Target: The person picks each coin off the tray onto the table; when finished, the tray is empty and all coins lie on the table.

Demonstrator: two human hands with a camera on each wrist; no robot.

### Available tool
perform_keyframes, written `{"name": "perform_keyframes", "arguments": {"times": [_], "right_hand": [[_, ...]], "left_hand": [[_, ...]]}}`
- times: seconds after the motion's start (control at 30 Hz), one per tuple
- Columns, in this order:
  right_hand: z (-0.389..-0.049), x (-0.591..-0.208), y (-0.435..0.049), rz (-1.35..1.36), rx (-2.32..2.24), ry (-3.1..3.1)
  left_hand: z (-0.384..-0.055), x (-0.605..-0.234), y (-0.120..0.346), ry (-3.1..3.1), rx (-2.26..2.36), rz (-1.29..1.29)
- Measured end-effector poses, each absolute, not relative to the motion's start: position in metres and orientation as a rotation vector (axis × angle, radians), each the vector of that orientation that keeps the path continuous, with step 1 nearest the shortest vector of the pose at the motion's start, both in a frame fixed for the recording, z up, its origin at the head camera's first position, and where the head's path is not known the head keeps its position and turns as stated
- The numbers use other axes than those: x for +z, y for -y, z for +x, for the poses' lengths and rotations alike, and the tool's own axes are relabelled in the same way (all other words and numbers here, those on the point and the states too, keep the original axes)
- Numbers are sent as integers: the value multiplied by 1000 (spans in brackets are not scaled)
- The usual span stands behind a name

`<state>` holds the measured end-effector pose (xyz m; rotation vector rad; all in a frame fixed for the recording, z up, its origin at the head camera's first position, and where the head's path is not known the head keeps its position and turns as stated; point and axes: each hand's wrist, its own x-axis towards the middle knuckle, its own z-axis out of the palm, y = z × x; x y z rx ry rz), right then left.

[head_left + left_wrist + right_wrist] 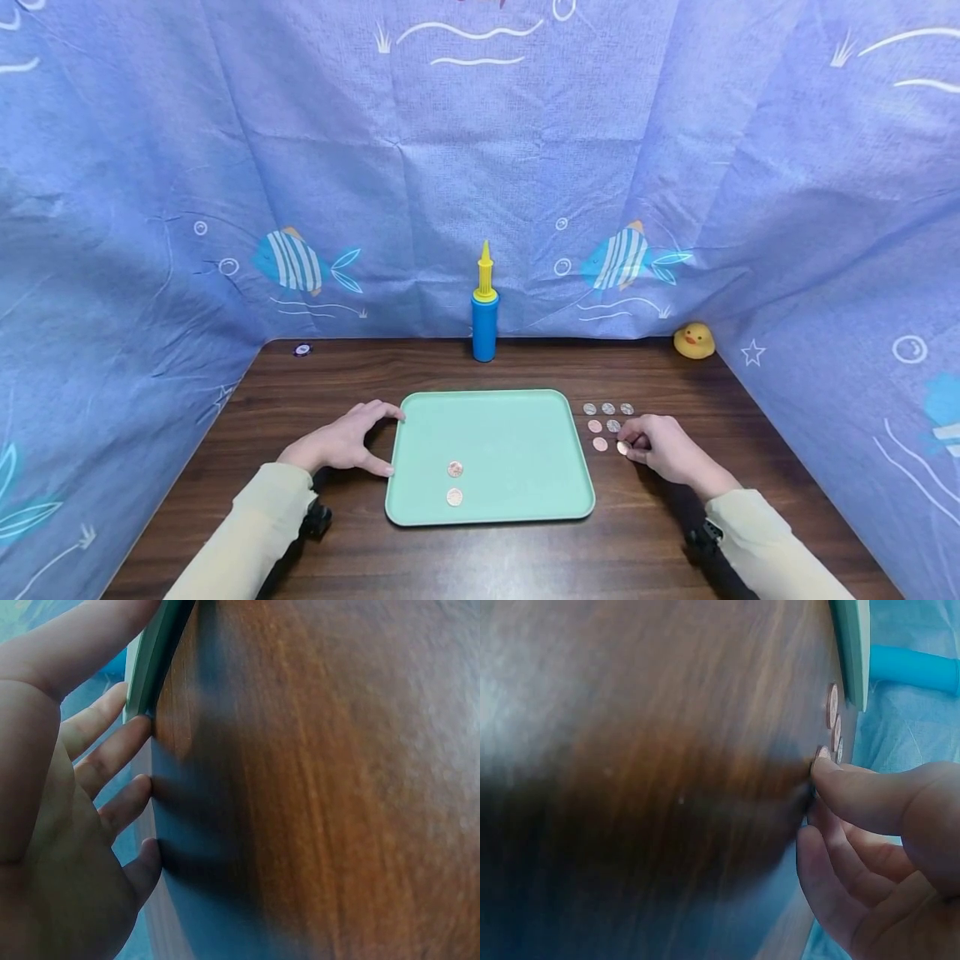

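A pale green tray point(517, 454) lies on the table, and two copper-coloured coins point(454, 497) rest in its left half. My left hand point(345, 437) is at the tray's left rim, thumb and fingertips touching the edge with the fingers spread; the left wrist view shows the palm and fingers point(112, 761) beside that rim. On the right of the tray, my right hand point(663, 448) pinches a copper-coloured coin point(622, 448) between thumb and fingers, low over the table. Next to it lie several silver and copper-coloured coins point(600, 445) in rough rows.
A blue hand pump point(484, 329) with a yellow top stands behind the tray. At the back right corner sits a yellow rubber duck point(693, 342), and a small round chip point(302, 350) lies at the back left. Blue fish-print cloth point(480, 167) hangs around the brown wooden table point(480, 567).
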<state>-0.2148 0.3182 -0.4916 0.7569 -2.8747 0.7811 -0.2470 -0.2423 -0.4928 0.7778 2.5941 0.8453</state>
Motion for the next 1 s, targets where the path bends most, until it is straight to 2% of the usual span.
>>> {"name": "perform_keyframes", "arguments": {"times": [1.0], "right_hand": [[-219, -497, -314, 549, 752, 2961]], "left_hand": [[-248, -493, 242, -2596, 837, 766]]}}
